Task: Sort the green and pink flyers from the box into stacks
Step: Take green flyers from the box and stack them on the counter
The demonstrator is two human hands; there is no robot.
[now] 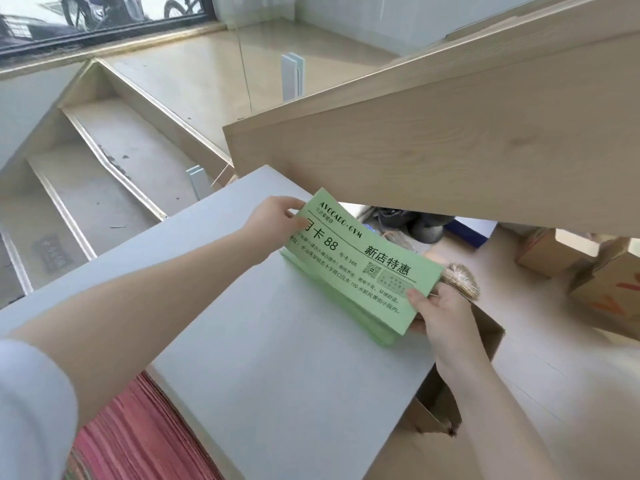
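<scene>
White sleeve (31, 403) nearest, at lower left; beside it, pink flyers (138, 441) stacked below the grey table (277, 358). Left hand (277, 221) pinching the far end of a green flyer (360, 258), held over the green stack (346, 306) on the table. Right hand (443, 313) gripping the near end, thumb on top. Cardboard box (485, 337) under that hand, on the floor.

Setting: indoor stairwell of a small shop or gym premises. Pale wooden stairs (114, 188) descend beside a glass balustrade (270, 64); cardboard cartons (554, 252) sit on the floor below (storage corner). Printed gym flyers (356, 265) indicate commercial use.
</scene>
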